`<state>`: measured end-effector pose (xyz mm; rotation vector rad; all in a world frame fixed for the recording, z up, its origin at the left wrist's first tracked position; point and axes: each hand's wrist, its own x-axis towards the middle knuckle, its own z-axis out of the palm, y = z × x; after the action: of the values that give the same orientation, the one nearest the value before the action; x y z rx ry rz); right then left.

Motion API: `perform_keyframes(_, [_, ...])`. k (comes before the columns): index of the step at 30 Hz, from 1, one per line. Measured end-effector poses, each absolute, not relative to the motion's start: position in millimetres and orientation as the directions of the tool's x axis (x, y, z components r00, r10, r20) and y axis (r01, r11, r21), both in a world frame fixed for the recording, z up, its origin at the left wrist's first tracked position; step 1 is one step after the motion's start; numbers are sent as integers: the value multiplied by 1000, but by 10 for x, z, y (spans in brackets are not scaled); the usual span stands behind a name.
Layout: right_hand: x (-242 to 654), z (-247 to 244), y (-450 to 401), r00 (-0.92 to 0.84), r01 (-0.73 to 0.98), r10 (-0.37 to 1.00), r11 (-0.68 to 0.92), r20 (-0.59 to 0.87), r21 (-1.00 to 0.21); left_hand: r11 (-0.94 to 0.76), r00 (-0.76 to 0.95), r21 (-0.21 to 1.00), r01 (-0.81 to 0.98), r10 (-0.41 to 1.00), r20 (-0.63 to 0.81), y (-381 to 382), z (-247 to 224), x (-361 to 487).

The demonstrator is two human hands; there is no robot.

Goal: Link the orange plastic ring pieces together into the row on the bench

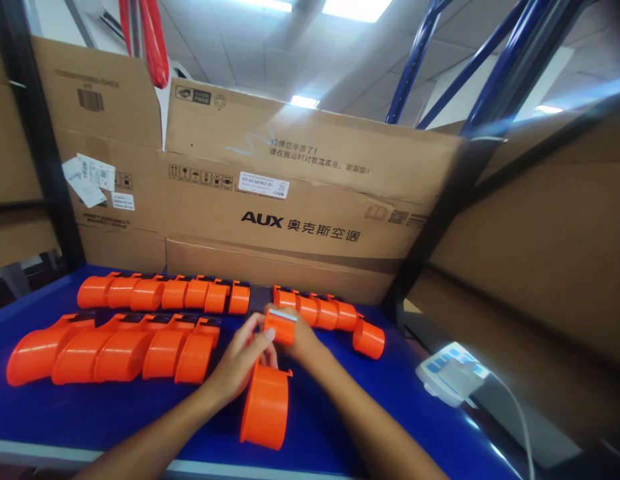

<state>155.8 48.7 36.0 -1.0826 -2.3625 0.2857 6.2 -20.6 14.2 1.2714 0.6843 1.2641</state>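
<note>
The small orange plastic piece (281,326) sits between both hands, just above the blue table (90,413). The right hand (303,337) is closed around its far side. The left hand (243,360) pinches its near side, with the fingertips (267,335) pressed on the edge by a pale strip on top. What that strip is cannot be told.

Just below the hands, a bigger orange curved cover (265,407) stands on the table, touching the left hand's underside.

To do this bit well, I think both hands should hold the piece steady and square, and not squeeze too hard.

Left of the hands lie two rows of orange covers (115,350), packed side by side. Just past the right hand sits a shorter row (330,313). Behind everything stands a cardboard box wall (300,193). Far right of the hands rests a white device (453,373) with a cable.
</note>
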Motion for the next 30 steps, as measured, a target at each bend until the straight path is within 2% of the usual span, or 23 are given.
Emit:
perform_keyframes(4, [1880,767,451,-377,786,803,541,462,-299,-183,217,936,-300,943,254,-182,97,52])
perform_keyframes(6, [2005,969,344,-335,785,785,538,521,-307,-174,171,936,-306,957,233,-152,74,54])
perform_keyframes(10, [2084,1178,62,-448,720,727,639,521,-272,-189,61,936,-296,975,216,-102,55,63])
perform_keyframes(15, [1970,1133,-72,-557,653,663,722,500,-229,-218,48,934,-282,969,241,-138,113,77])
perform_keyframes(30, [1897,929,47,-577,592,673,735,463,-331,-190,108,947,-260,969,224,-102,130,55])
